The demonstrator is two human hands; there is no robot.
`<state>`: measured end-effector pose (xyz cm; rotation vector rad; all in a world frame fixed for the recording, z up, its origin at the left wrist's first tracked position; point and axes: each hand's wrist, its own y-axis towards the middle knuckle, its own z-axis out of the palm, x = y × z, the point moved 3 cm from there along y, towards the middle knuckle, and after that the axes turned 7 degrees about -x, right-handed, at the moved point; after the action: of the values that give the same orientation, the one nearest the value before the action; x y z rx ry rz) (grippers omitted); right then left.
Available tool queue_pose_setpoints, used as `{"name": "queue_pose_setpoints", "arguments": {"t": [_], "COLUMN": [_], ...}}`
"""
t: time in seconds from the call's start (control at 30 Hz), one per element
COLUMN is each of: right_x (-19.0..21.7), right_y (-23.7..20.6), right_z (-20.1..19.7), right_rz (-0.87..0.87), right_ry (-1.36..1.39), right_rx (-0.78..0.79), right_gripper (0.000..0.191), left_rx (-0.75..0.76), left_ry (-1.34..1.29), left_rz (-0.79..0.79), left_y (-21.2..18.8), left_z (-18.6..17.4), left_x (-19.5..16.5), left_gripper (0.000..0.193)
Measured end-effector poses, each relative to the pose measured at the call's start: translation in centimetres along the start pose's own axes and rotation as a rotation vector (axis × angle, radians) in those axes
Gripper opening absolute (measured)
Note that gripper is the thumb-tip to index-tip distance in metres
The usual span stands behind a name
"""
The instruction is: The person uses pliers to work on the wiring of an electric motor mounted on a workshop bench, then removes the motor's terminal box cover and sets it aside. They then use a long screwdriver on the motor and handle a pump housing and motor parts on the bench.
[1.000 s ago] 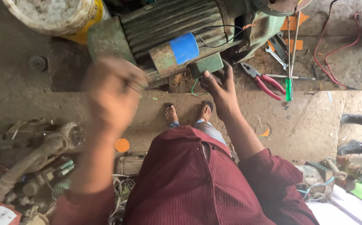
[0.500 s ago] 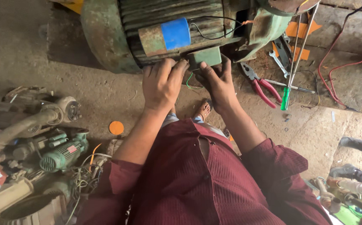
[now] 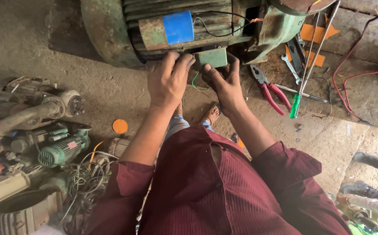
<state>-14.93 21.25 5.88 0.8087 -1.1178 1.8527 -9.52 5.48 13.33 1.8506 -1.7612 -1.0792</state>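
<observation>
Together, hands (image 3: 197,80) (curled) on green box (image 3: 213,57)

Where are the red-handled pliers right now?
In the head view, the red-handled pliers lie on the floor just right of the right hand, beside the green-handled screwdriver, below the big green motor.

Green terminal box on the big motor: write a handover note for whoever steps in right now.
Left hand: fingertips on the left edge of the green terminal box.
Right hand: fingers on the box's right side and underside.
The box sits at the motor body, beneath the blue-taped cylinder; a green wire hangs below.
Red pliers and green-handled screwdriver lie to the right, untouched.
Whether the box is fastened cannot be told.
</observation>
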Motion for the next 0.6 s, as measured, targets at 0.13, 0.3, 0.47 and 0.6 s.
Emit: {"name": "queue_pose_setpoints", "arguments": {"t": [0.13,0.3,0.47,0.6], "right_x": [-0.1,0.0,0.2,0.2], "right_y": [0.1,0.1,-0.1,-0.1], "right_z": [-0.1,0.1,0.3,0.3], "right_rz": [-0.008,-0.016,-0.041,-0.034], "right_ry": [-0.021,-0.020,-0.017,-0.011], "right_rx": [0.003,0.001,0.003,0.008], "right_gripper": [0.061,0.062,0.061,0.061], "left_rx": [-0.006,0.077,0.045,0.032], "left_ry": [-0.015,-0.118,-0.061,-0.105], "left_rz": [-0.032,-0.013,0.070,0.038], "left_y": [0.2,0.8,0.8,0.7], "left_z": [-0.1,-0.4,-0.5,-0.2], "left_x": [0.0,0.9,1.3,1.7], "left_gripper": [0.016,0.013,0.013,0.016]}}
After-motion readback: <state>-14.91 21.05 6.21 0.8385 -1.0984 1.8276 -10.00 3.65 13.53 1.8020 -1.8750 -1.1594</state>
